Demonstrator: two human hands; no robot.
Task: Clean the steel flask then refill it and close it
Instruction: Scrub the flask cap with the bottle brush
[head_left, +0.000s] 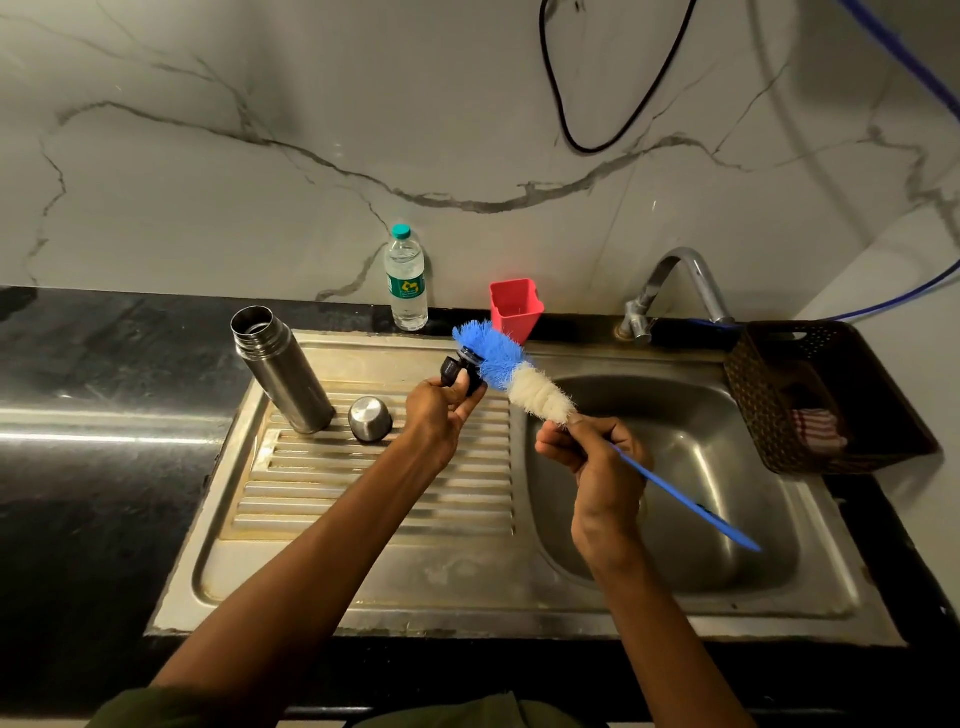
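Note:
The open steel flask (280, 369) stands upright on the ribbed drainboard (374, 493), its mouth uncovered. Beside it the steel cup lid (370, 419) sits upside down. My left hand (441, 410) pinches the black stopper (460, 371) above the drainboard. My right hand (597, 457) grips the blue handle of a bottle brush (511, 371), whose blue and white bristles press against the stopper.
A water bottle (406, 278) and a red funnel (517, 309) stand against the marble wall behind the sink. The tap (675, 291) arches over the basin (675, 493). A dark woven basket (826, 395) holding a cloth sits at the right.

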